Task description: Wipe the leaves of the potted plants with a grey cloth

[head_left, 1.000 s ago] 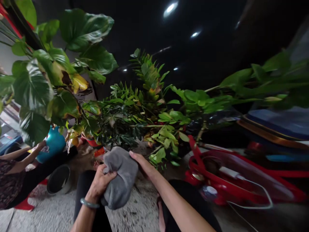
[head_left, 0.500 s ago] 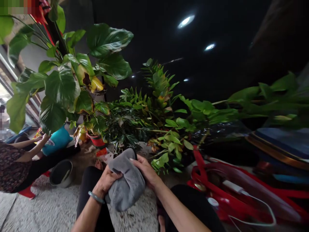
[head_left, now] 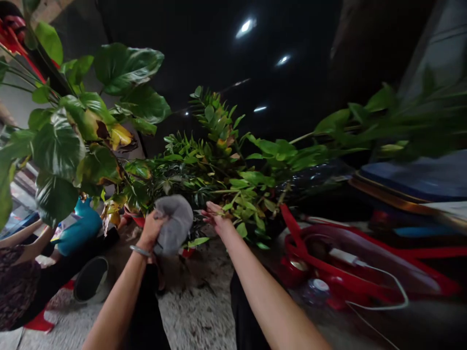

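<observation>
My left hand point(head_left: 152, 229), with a bracelet at its wrist, is closed on a round, grey, plush-looking item point(head_left: 175, 223) that is blurred by motion. To the right of the item, my right hand point(head_left: 217, 218) is apart from it, fingers spread and holding nothing. Its fingertips are close to the green leaves of the potted plants point(head_left: 251, 194). Both arms reach forward over the grey floor point(head_left: 197, 311).
At the left sits a person point(head_left: 16, 287) beside a dark bucket point(head_left: 93, 279) and a teal bag point(head_left: 82, 228). Large leaves point(head_left: 58, 141) hang at the upper left. A red bag point(head_left: 310, 257) with a white charger point(head_left: 343, 256) and cable stands at the right.
My right hand has let go of the grey item and opened. My left hand has raised the item forward and to the left. The camera view has turned to the right.
</observation>
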The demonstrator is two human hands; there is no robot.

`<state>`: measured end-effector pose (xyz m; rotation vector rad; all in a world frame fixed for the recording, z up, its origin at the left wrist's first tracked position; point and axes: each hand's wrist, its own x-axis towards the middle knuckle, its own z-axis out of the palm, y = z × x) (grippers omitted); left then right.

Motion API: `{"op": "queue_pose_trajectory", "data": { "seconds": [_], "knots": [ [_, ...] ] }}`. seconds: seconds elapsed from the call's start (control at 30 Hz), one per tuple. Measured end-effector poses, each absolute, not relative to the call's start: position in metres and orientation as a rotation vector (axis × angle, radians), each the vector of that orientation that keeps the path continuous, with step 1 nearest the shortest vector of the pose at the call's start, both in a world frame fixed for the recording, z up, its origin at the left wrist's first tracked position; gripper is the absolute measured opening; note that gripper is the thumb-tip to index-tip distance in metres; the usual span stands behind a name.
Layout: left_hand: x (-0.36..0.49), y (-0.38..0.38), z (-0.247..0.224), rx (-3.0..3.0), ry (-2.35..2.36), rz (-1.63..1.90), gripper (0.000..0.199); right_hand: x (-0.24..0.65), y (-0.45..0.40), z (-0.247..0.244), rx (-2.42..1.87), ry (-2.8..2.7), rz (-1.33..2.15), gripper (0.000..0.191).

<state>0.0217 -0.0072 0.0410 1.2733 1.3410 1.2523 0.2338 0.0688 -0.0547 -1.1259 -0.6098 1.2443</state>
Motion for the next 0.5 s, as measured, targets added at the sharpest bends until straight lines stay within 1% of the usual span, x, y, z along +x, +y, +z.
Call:
{"op": "queue_pose_trajectory", "data": {
  "seconds": [0.1, 0.17, 0.23, 0.33, 0.4, 0.5],
  "knots": [
    [0.023, -0.021, 0.018, 1.298, 1.254, 1.062, 0.025, 0.233, 0.061, -0.054, -1.135, -0.656, 1.285, 0.017],
    [0.015, -0.028, 0.026, 1.279, 1.162, 1.007, 0.033, 0.229, 0.053, -0.055, -1.169, -0.711, 1.306, 0.01],
    [0.006, -0.023, 0.047, 1.246, 1.123, 1.108, 0.041, 0.224, 0.044, -0.057, -1.214, -0.773, 1.322, 0.009],
    [0.004, 0.002, 0.069, 1.157, 1.156, 1.398, 0.047, 0.218, 0.033, -0.058, -1.277, -0.853, 1.334, 0.013],
    [0.014, 0.014, 0.063, 1.137, 1.221, 1.438, 0.043, 0.218, 0.028, -0.057, -1.304, -0.893, 1.337, 0.015],
    [0.026, 0.008, 0.037, 1.276, 1.318, 1.146, 0.032, 0.225, 0.024, -0.056, -1.334, -0.928, 1.338, 0.014]
  ]
}}
